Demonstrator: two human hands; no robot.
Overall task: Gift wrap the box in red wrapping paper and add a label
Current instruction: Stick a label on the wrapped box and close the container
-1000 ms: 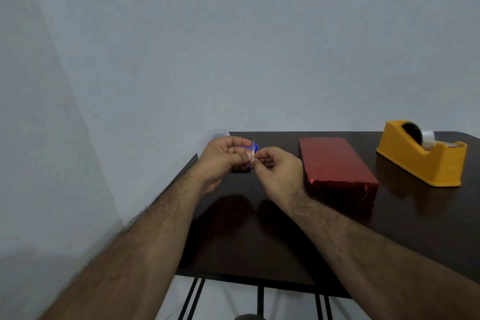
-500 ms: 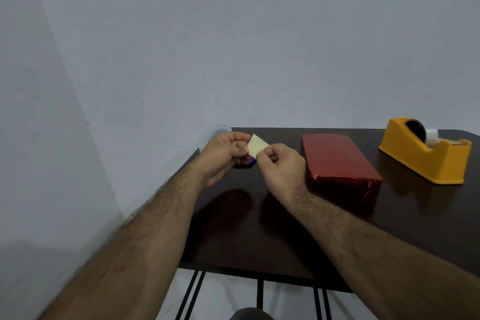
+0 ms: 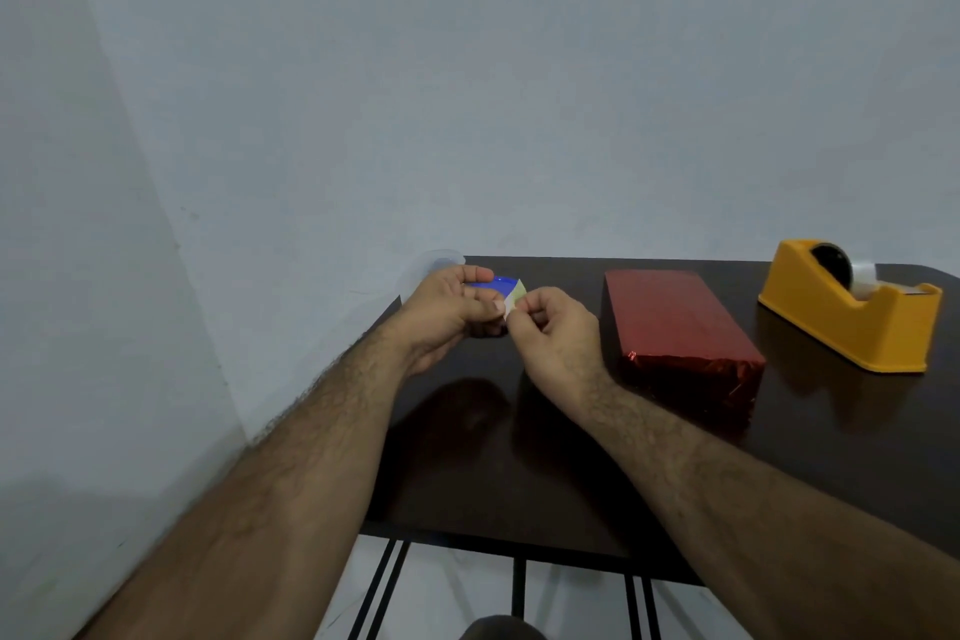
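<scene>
The box (image 3: pixel 675 314), wrapped in shiny red paper, lies flat on the dark table (image 3: pixel 519 457), right of my hands. My left hand (image 3: pixel 447 312) holds a small label (image 3: pixel 501 287) with a blue face and a pale yellowish backing. My right hand (image 3: pixel 550 333) pinches the pale backing corner of the label between thumb and forefinger, touching the left fingertips. Both hands hover just above the table's far left corner.
A yellow tape dispenser (image 3: pixel 852 312) with a clear tape roll stands at the far right of the table. A clear plastic piece (image 3: pixel 434 263) lies behind my left hand at the table's corner. Grey walls stand close on the left and behind.
The pale backing, lifted up between my hands half a second ago, now sits lower, and the label's blue face shows again in my left hand. Both hands stay together.
</scene>
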